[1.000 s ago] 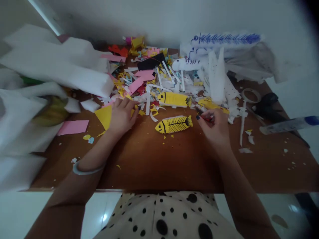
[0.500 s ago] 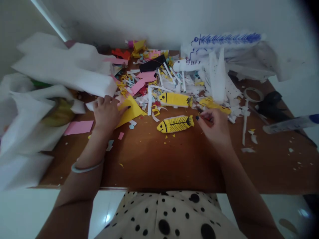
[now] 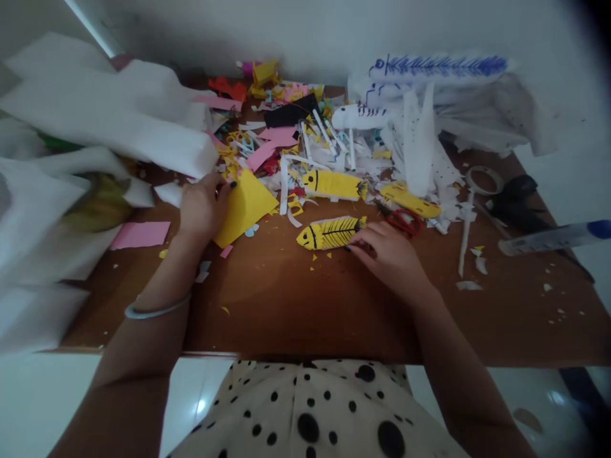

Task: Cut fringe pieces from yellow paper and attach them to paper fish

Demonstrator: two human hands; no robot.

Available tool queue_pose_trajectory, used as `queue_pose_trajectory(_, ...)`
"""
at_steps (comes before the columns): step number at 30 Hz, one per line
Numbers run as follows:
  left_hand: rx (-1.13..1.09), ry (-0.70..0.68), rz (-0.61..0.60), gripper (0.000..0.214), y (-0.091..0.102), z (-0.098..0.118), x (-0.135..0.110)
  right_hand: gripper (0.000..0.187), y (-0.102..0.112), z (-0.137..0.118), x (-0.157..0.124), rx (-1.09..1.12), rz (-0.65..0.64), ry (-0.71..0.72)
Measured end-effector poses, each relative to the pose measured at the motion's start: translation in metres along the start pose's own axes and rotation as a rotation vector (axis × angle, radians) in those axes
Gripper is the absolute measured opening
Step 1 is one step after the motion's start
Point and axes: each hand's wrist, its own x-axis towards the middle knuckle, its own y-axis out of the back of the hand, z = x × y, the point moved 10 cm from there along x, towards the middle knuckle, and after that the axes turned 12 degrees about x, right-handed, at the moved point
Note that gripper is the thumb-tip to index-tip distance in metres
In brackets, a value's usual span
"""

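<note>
My left hand [image 3: 203, 207] is closed at the left edge of a sheet of yellow paper [image 3: 251, 207], its thumb over the paper; the other fingertips are partly hidden. A yellow fish cutout [image 3: 322, 235] with a face and bones drawn in black lies flat on the table. My right hand [image 3: 389, 254] pinches this fish near its tail. Just beyond that hand rest red-handled scissors [image 3: 408, 222]. A second yellow fish [image 3: 337, 184] lies behind the first, with a plain yellow piece [image 3: 410, 200] to its right.
Paper scraps [image 3: 272, 143] pile up at the back of the brown table [image 3: 286, 305]. White foam blocks [image 3: 143, 127] crowd the left side, near a pink paper piece [image 3: 140, 234]. A roll of tape [image 3: 484, 180] and a clear tube with a blue end [image 3: 554, 238] lie right.
My right hand has left the scissors and moved left onto the fish's tail. My left hand has shifted back along the yellow paper, and more of the sheet shows. The view has shifted slightly.
</note>
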Motion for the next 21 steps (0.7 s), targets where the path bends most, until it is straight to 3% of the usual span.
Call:
queue_pose_trajectory(4,0.104,0.063,-0.05,0.043,0.001,-0.01,-0.002,0.008,0.008,0.008,-0.002,-0.026,0.038,-0.029)
queue_pose_trajectory(10,0.121,0.079,-0.004,0.057,0.017,-0.021,-0.002,0.008,-0.013,-0.006,-0.001,0.022,-0.141,0.046)
queue_pose_trajectory(13,0.067,0.04,-0.01,0.054,0.019,-0.02,-0.002,0.011,-0.02,-0.01,-0.002,0.051,-0.187,0.061)
queue_pose_trajectory(21,0.087,0.035,-0.044,0.04,0.017,-0.022,-0.001,0.011,-0.016,-0.006,-0.001,0.018,-0.153,0.058)
